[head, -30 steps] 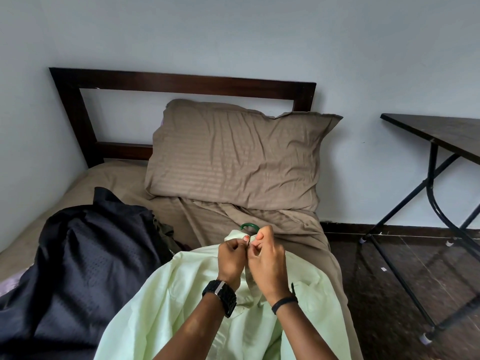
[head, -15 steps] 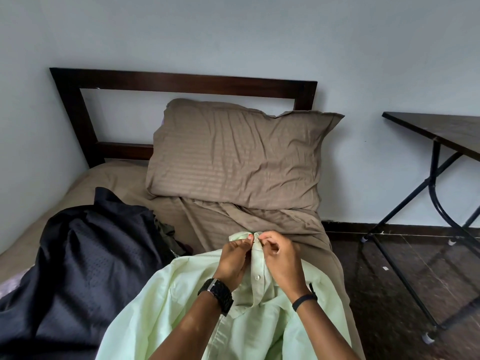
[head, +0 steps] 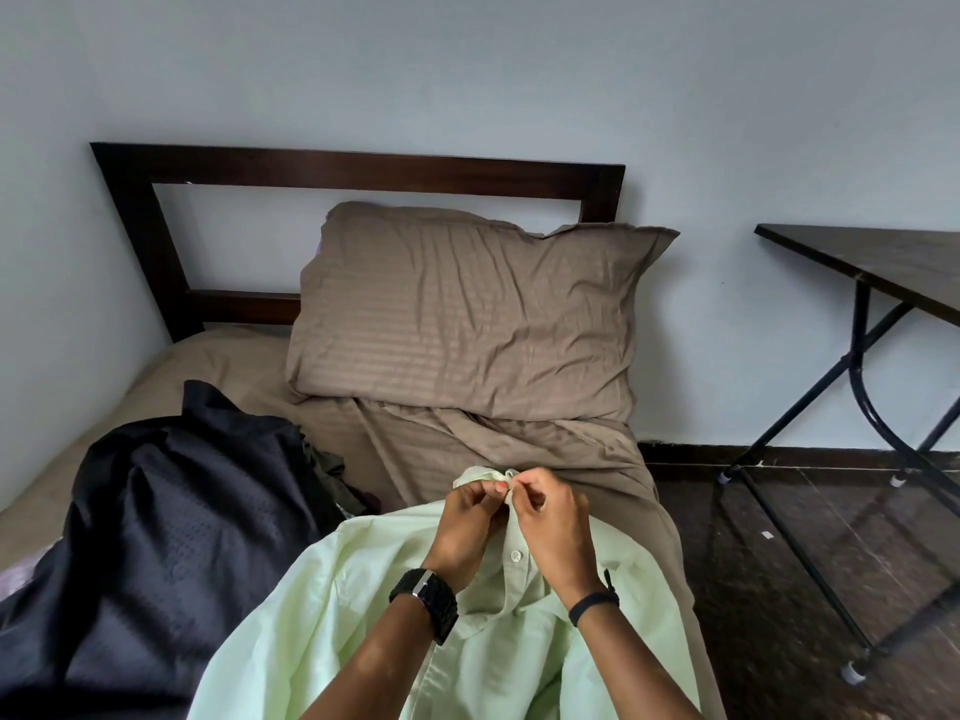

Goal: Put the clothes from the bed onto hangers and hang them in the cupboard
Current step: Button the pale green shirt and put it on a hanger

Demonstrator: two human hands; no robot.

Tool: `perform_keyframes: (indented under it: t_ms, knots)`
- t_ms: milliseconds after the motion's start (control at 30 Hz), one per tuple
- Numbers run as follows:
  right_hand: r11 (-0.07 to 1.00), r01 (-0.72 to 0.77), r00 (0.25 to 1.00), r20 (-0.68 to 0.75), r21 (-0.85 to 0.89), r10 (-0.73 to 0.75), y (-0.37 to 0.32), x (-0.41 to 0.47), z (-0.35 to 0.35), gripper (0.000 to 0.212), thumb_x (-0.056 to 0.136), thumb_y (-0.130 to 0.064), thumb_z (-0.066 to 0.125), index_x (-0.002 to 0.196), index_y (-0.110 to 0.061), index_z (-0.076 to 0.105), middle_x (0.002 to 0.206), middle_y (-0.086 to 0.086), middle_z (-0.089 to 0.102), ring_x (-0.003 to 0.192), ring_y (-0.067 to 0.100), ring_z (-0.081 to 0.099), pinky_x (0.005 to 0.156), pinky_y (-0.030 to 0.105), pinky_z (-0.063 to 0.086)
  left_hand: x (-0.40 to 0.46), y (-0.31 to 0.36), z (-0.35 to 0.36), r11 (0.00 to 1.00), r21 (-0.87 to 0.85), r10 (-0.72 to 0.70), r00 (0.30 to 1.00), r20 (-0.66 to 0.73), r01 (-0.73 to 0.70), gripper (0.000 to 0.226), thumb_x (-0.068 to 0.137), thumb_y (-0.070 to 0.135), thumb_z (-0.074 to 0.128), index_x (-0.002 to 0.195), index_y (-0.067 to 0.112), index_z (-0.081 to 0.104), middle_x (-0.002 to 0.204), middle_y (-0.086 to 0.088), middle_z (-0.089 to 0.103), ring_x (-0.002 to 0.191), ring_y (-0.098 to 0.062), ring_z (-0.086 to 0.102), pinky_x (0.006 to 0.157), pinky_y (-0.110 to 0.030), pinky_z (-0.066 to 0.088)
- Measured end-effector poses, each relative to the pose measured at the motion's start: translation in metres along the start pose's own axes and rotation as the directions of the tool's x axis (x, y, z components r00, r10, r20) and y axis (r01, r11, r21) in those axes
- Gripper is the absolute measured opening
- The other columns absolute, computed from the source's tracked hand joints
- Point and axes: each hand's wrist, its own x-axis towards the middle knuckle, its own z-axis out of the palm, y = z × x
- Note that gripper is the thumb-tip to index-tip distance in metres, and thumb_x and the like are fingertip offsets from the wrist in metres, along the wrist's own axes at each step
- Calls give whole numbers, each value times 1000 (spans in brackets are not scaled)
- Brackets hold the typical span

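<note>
on the brown bed (head: 467,439), both hands pinch a green shirt (head: 363,615).

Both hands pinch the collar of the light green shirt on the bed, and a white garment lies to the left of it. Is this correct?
Not quite. The head view shows the left hand and right hand pinching the collar of the light green shirt on the bed, but the garment to its left is black, not white.

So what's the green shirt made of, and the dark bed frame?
The pale green shirt looks like thin woven cotton or a blend: matte, softly creased, with a small plastic-looking button. The headboard looks like dark-stained wood with a slight sheen, though grain isn't clear.
</note>
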Motion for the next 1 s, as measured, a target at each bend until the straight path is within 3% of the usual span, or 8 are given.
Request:
perform_keyframes:
  t_ms: [133, 233, 333, 533, 633, 733, 900, 1000]
  knots:
    - [986, -2, 991, 133, -168, 25, 13, -1, 12, 10, 91, -11, 54, 87, -7, 62, 82, 8, 69, 79, 24, 62, 69, 33, 45, 10, -20, -11, 904, 427, 34, 991, -128, 24, 14, 94, 4, 52, 82, 11, 54, 76, -6, 62, 74, -22, 57, 62, -17, 45]
    - [961, -12, 934, 339, -276, 109, 30, -9, 19, 16, 89, -8, 52, 75, -9, 58, 76, 5, 62, 79, 27, 57, 67, 31, 41, 9, -25, -23, 615, 777, 31, 980, -195, 135, 15, 87, 8, 57, 88, 13, 43, 82, -8, 63, 80, -26, 59, 61, -17, 41]
    - [967, -119, 924, 332, -225, 191, 37, -1, 9, 16, 85, -5, 54, 73, -5, 65, 73, 5, 65, 75, 22, 61, 66, 29, 43, 15, -9, -32, 374, 916, -50, 989, -139, 148, 8, 86, 14, 59, 84, 14, 51, 102, -14, 65, 100, -28, 60, 76, -25, 42]
    - [973, -159, 978, 108, -170, 179, 46, 46, -10, 11, 85, -10, 58, 89, -7, 68, 91, 9, 67, 89, 24, 62, 77, 29, 47, 41, 32, -30, 404, 915, 414, 890, -190, 7, 15, 89, 14, 52, 100, 4, 54, 98, -16, 62, 93, -35, 58, 76, -38, 44]
    - [944, -64, 921, 345, -324, 181, 55, 59, -3, 30, 94, -24, 56, 119, -9, 60, 122, 13, 56, 117, 27, 50, 98, 32, 40, 64, 22, -31, 216, 974, 87, 992, -87, 67, 28, 91, 26, 55, 114, 10, 55, 117, -14, 50, 104, -34, 56, 91, -37, 46]
    - [928, -66, 758, 587, -366, 285, 61, 55, 8, 41, 99, -35, 46, 133, -11, 50, 136, 13, 49, 125, 27, 46, 96, 30, 37, 75, 4, -34, -56, 996, -268, 960, -81, 69, 42, 90, 38, 55, 127, 19, 53, 129, -11, 49, 120, -33, 47, 102, -37, 40]
    - [890, -42, 803, 515, -454, 300, 68, 56, 16, 33, 88, -43, 62, 68, -22, 47, 88, 1, 55, 89, 19, 53, 75, 30, 42, 78, 22, -29, -57, 998, -416, 909, -17, -7, 40, 86, 26, 65, 122, 11, 61, 127, -8, 59, 111, -24, 56, 76, -21, 41]
    - [905, -154, 802, 485, -397, 349, 60, 60, 8, 35, 79, -29, 73, 67, -21, 41, 77, -3, 47, 82, 18, 50, 67, 28, 40, 78, 27, -28, -108, 994, -369, 928, -46, 6, 36, 79, 19, 71, 113, 6, 66, 118, -12, 64, 109, -27, 59, 61, -21, 44]
